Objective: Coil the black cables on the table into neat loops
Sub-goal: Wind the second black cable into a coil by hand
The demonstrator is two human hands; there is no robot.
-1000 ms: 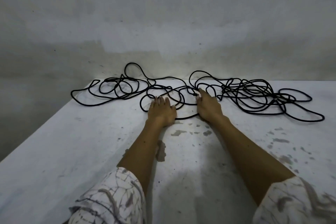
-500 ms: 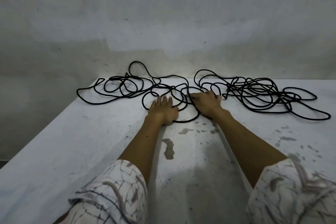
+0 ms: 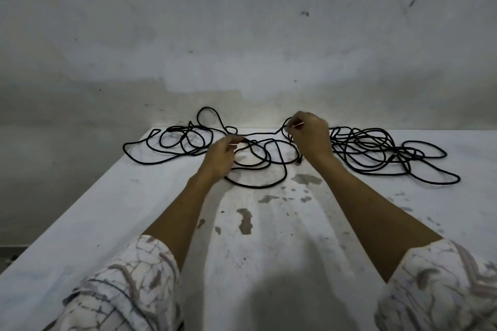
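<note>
The black cables sprawl in loose tangles across the far end of my white desk, from ten o'clock round to two o'clock, right against the stained wall. My left hand sits at eleven o'clock, fingers pinched on a strand just above the middle loops. My right hand is raised at one o'clock, its fingers closed on another stretch of cable. A strand runs between my two hands. My patterned sleeves are pushed up above my forearms.
</note>
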